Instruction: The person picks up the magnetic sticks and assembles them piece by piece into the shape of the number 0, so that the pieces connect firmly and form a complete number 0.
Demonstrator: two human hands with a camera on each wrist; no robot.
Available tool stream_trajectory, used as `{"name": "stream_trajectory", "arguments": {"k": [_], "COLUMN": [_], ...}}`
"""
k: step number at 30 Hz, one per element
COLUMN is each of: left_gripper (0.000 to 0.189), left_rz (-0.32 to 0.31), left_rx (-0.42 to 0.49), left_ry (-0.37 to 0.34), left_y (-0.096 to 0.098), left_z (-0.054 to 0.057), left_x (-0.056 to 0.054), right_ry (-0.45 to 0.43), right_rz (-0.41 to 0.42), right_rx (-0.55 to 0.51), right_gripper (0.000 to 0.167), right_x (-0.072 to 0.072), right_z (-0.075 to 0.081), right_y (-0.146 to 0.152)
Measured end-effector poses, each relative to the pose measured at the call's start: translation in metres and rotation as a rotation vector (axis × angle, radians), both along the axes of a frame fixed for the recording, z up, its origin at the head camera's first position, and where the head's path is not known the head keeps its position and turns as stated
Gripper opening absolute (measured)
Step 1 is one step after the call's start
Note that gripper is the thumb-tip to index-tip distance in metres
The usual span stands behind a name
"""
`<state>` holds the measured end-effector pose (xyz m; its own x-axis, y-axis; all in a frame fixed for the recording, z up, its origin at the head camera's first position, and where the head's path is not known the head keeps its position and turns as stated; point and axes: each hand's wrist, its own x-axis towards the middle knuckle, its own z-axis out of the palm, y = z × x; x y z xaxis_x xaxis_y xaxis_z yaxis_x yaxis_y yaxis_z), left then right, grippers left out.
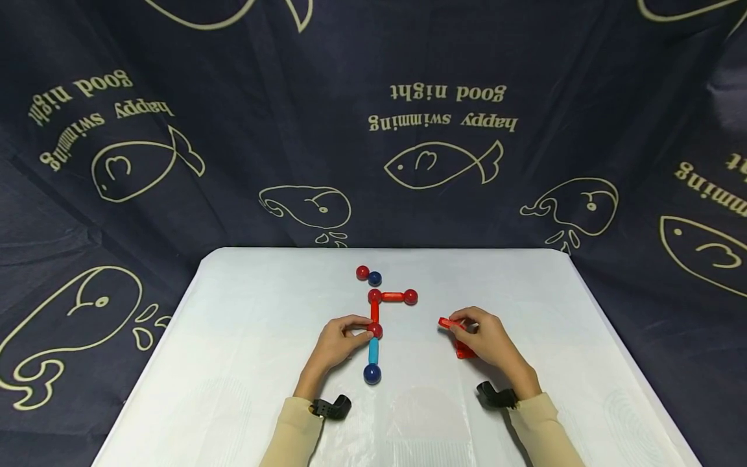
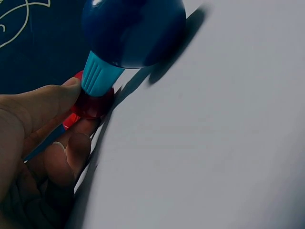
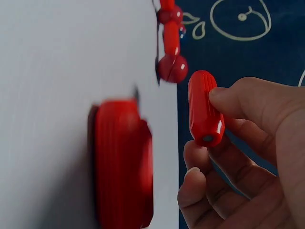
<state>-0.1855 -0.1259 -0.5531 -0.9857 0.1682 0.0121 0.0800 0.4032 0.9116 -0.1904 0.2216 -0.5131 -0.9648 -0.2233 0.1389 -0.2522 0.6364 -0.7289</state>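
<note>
My left hand (image 1: 338,342) pinches a red ball (image 1: 376,331) between thumb and fingers. That ball joins a light-blue rod (image 1: 373,351), which leads down to a dark blue ball (image 1: 372,374), and a red rod (image 1: 375,314) leading up to a corner red ball (image 1: 375,296). From the corner a second red rod (image 1: 393,297) runs right to an end red ball (image 1: 411,297). Off to the right, my right hand (image 1: 487,337) holds a loose ribbed red rod (image 3: 205,107), raised off the table. Below it lie more red rods (image 1: 465,353), partly hidden by the hand.
Beyond the joined pieces, a red ball (image 1: 362,272) and a dark blue ball (image 1: 375,279) sit side by side. Everything lies on a white table (image 1: 251,311). A dark cloth (image 1: 327,130) with fish drawings hangs behind its far edge.
</note>
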Motion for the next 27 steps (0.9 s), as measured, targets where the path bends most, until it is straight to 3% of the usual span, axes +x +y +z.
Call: {"name": "stream_trajectory", "arguments": {"k": [6,13,27], "left_gripper": [0.026,0.025,0.026], "left_rz": [0.002,0.001,-0.011], "left_rx": [0.002,0.002,0.025], "left_ry": [-0.01,-0.008,-0.002], "left_y": [0.0,0.0,0.0], "left_z": [0.0,-0.001,0.0], "left_x": [0.0,0.0,-0.001], "right_ry": [-0.008,0.089,0.028], "right_rz": [0.051,0.108,0.161], "right_rx": [-0.079,-0.068,-0.081], "right_gripper": [0.016,0.016,0.019], "right_x": [0.011,0.022,0.043], "right_z": [0.003,-0.005,-0.02], "right_y": [-0.015,-0.03,-0.054]}}
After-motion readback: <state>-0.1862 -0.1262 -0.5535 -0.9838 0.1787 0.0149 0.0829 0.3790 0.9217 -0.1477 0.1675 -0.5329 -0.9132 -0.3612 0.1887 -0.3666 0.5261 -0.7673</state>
